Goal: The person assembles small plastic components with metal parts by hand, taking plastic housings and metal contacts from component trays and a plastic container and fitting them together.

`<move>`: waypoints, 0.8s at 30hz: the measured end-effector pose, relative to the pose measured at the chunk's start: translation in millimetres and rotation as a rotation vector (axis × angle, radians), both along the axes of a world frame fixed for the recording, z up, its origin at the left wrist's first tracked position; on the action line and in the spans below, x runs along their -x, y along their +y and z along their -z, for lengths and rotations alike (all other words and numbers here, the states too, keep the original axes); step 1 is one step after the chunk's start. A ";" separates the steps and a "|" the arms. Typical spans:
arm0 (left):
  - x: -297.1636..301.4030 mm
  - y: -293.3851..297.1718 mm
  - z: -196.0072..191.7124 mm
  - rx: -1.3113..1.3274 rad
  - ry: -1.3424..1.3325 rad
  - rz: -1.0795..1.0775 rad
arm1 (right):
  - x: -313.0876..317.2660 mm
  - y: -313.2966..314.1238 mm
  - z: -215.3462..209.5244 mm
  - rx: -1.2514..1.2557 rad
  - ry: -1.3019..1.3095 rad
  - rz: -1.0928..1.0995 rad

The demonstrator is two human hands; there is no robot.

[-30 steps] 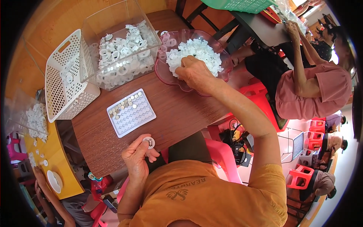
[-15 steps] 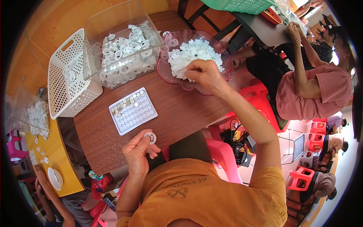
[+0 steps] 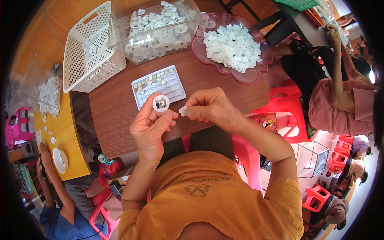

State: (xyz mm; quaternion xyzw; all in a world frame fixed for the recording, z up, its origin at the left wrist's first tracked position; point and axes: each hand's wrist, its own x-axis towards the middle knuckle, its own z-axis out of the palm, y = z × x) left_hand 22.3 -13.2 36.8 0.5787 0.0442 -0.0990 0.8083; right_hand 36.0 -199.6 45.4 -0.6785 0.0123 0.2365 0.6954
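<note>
- Disc of white plastic, metal-fitted face toward the camera, held in the left hand, fingers bent behind.
- Right hand, knuckles up, fingertips closed on a small white piece pointing left.
- Beyond: ridged pale tray, silvery button cells; scalloped translucent pink bowl.

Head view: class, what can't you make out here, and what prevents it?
All in the head view:
Tray: near edge partly hidden behind the left hand and round white piece.
Small white piece: full outline covered by the right hand.
Pink bowl: bottom buried under white bits.
Green basket: cut off by the top edge.
</note>
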 end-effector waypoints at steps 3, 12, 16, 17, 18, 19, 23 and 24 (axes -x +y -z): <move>5.2 1.4 3.4 -0.007 -0.021 -0.002 | 7.5 10.5 6.4 -0.047 0.007 0.026; 11.3 4.0 13.2 -0.026 -0.057 -0.017 | 25.1 29.8 21.7 0.019 -0.194 0.117; 13.1 2.9 15.3 -0.019 -0.039 -0.049 | 30.2 31.9 19.2 -0.027 -0.215 0.148; 13.1 3.3 15.2 0.008 -0.018 -0.047 | 31.2 31.5 20.7 -0.059 -0.183 0.152; 13.3 3.9 15.4 0.035 0.004 -0.046 | 32.2 31.5 21.7 -0.091 -0.151 0.155; 13.4 4.5 16.2 0.034 0.006 -0.047 | 33.2 32.4 21.5 -0.091 -0.149 0.154; 10.8 9.1 18.4 0.104 0.099 -0.032 | 38.0 36.1 14.7 -0.218 -0.248 0.138; 9.7 10.8 17.6 0.124 0.150 -0.007 | 39.2 36.1 13.0 -0.245 -0.298 0.114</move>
